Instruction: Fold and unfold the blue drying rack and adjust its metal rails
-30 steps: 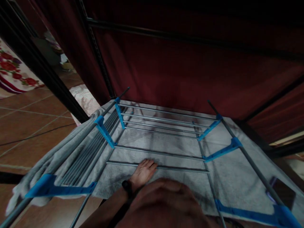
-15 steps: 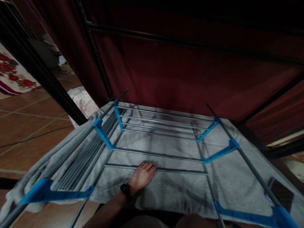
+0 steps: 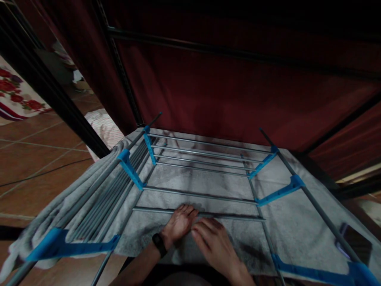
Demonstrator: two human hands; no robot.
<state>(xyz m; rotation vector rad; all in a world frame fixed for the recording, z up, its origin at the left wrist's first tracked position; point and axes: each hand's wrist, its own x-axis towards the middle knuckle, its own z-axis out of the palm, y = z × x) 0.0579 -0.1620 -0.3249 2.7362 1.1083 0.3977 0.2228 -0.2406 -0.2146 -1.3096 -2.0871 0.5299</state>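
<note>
A rack of grey metal tubes (image 3: 199, 194) with blue plastic brackets (image 3: 131, 171) lies on a grey blanket (image 3: 208, 182). My left hand (image 3: 181, 223), with a black watch (image 3: 159, 244) on its wrist, is wrapped over the nearest cross tube (image 3: 238, 217), left of its middle. Just to the right, my right hand (image 3: 212, 242) is over the blanket near the same tube, its fingers loosely bent and apart, with nothing seen in them.
Several thin tubes (image 3: 110, 198) lie side by side at the left. A dark phone (image 3: 354, 242) is at the right edge. Behind the blanket hangs a dark red curtain (image 3: 208, 91) with black metal bars. Tiled floor (image 3: 44, 155) shows at the left.
My right hand has come into view from below, beside my left hand. My left hand stays on the tube. The rack appears shifted very slightly to the right.
</note>
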